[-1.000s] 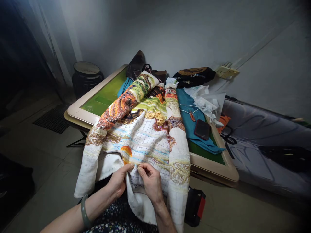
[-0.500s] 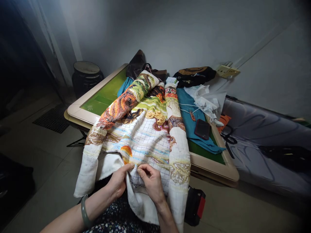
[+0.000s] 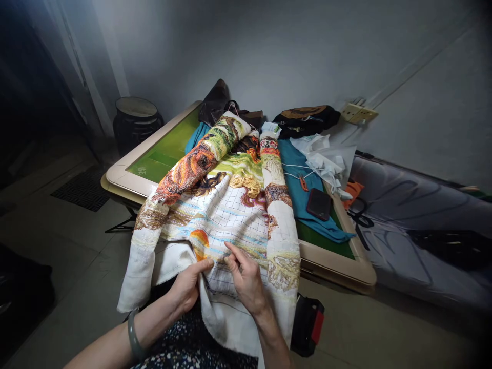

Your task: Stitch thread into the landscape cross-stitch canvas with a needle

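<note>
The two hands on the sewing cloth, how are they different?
The left hand wears a green bangle; the right hand has a bare wrist. The left hand pinches the cloth fold with thumb on top; the right hand's fingers point up onto the gridded part. Both touch the cloth.

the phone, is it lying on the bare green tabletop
No, the phone lies on the teal cloth spread over the table, to the right of the cross-stitch canvas.

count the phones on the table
1: a dark phone lying flat on the teal cloth, right of the stitched canvas. Others could be hidden under the clothes.
</note>
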Motion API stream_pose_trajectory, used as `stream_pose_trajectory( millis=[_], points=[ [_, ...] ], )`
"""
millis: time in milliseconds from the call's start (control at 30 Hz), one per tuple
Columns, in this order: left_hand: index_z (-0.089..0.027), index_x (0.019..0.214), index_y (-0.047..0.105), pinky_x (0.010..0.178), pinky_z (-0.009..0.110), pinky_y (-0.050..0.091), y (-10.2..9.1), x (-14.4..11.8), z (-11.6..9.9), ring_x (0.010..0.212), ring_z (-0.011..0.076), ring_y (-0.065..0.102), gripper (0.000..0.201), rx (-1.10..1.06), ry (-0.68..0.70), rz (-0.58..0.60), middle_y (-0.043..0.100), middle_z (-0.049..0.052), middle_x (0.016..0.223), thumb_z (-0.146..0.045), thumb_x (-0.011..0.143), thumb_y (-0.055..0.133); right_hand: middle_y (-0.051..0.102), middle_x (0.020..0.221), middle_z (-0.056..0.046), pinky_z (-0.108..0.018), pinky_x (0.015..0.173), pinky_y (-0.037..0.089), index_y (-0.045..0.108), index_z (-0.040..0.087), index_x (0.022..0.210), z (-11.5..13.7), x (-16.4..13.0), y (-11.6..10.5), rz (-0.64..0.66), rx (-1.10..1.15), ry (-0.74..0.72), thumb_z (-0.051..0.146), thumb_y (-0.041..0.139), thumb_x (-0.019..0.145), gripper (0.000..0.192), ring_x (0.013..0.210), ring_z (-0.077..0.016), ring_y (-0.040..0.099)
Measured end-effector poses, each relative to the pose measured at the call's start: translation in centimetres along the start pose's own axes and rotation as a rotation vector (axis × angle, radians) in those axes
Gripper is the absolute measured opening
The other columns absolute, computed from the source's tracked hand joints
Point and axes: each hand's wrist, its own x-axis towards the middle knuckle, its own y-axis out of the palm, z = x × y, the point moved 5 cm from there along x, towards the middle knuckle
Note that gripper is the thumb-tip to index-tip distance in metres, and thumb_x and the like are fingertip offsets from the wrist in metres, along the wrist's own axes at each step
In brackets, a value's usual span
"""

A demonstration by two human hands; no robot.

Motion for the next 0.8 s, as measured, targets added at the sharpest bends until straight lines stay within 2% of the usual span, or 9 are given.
stream_pose_trajectory(
  millis=[67,133,200,300,500,800],
  points=[
    [-0.007,0.089,0.071,0.087,0.033,0.048,-0.1,0.0,0.0,0.085,0.0232,0.067,0.027,0.008,0.001,-0.013,0.075,0.011,0.087,-0.012,0.063,0.071,0.062,0.082,-0.006,-0.030,0.071,0.046,0.063,0.019,0.117,0.6,0.5,0.0,0.025,-0.054,-0.097,0.021,0.044,0.094,0.030,0.078,-0.0184,0.057],
    [-0.008,0.087,0.072,0.087,0.033,0.048,-0.1,0.0,-0.1,0.082,0.0223,0.067,0.025,0.010,0.003,-0.023,0.075,0.010,0.085,-0.012,0.062,0.071,0.058,0.075,-0.005,-0.029,0.066,0.044,0.067,0.020,0.110,1.1,0.7,0.2,0.067,-0.096,-0.174,0.021,0.041,0.095,0.030,0.075,-0.0182,0.054],
    [-0.009,0.085,0.072,0.087,0.033,0.048,-0.1,0.0,-0.1,0.079,0.0215,0.067,0.023,0.009,0.005,-0.020,0.075,0.009,0.083,-0.013,0.062,0.071,0.053,0.068,-0.004,-0.027,0.061,0.041,0.070,0.020,0.102,1.3,0.9,0.3,0.107,-0.149,-0.226,0.019,0.039,0.096,0.031,0.070,-0.0176,0.051],
    [-0.009,0.083,0.072,0.087,0.032,0.047,0.1,-0.1,-0.1,0.080,0.0214,0.066,0.022,0.010,0.002,-0.006,0.075,0.009,0.083,-0.014,0.061,0.072,0.053,0.069,-0.004,-0.027,0.060,0.038,0.070,0.018,0.097,1.6,1.0,0.6,0.153,-0.261,-0.277,0.015,0.041,0.094,0.029,0.070,-0.0174,0.049],
    [-0.008,0.081,0.072,0.085,0.032,0.046,-0.2,0.1,0.1,0.077,0.0212,0.065,0.023,0.019,-0.009,-0.034,0.074,0.010,0.079,-0.014,0.059,0.073,0.058,0.072,-0.005,-0.027,0.063,0.036,0.066,0.017,0.083,1.8,1.4,1.0,0.176,-0.366,-0.277,0.017,0.046,0.093,0.022,0.071,-0.0178,0.051],
    [-0.009,0.077,0.072,0.082,0.030,0.047,-0.2,0.1,0.0,0.076,0.0189,0.062,0.021,0.001,-0.009,-0.043,0.073,0.008,0.078,-0.013,0.057,0.075,0.061,0.076,-0.006,-0.028,0.065,0.037,0.062,0.015,0.083,1.5,1.3,1.2,0.123,-0.363,-0.253,0.017,0.042,0.094,0.023,0.072,-0.0181,0.052]
  ],
)
